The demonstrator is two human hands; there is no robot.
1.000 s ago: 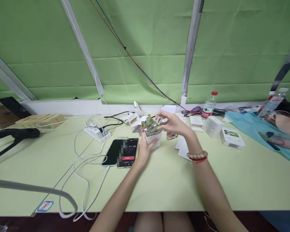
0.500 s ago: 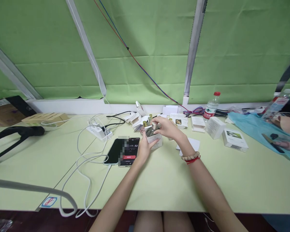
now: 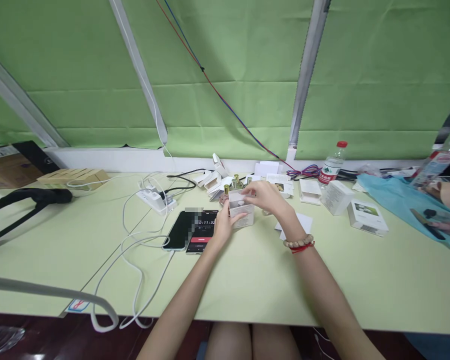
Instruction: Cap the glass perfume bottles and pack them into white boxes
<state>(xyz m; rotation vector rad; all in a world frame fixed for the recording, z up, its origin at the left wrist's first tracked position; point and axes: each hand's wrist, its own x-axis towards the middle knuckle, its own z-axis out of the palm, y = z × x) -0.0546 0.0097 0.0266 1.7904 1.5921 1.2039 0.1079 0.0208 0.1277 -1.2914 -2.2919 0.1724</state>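
My left hand (image 3: 225,222) holds a small white box (image 3: 243,215) from its left side, thumb across the front. The box stands upright with its top open, and a pale round thing shows inside near the rim. My right hand (image 3: 264,196) is at the box's top right edge with fingers pinched; what they grip, if anything, is hidden. Behind the box stand small bottles with gold caps (image 3: 226,189). Left of my left hand lie two phones, one with a lit timer screen (image 3: 203,235).
Opened white cartons (image 3: 213,182) lie behind the bottles. A power strip (image 3: 155,200) with white cables is at the left. Rightward are a red-capped water bottle (image 3: 332,165), white boxes (image 3: 367,216) and a blue cloth (image 3: 388,192). Folded paper (image 3: 302,222) lies beside my right wrist.
The grey-green contents at the box's mouth no longer show; its pale inside does. The silvery cap at my right fingers is no longer visible there. The view has shifted slightly.
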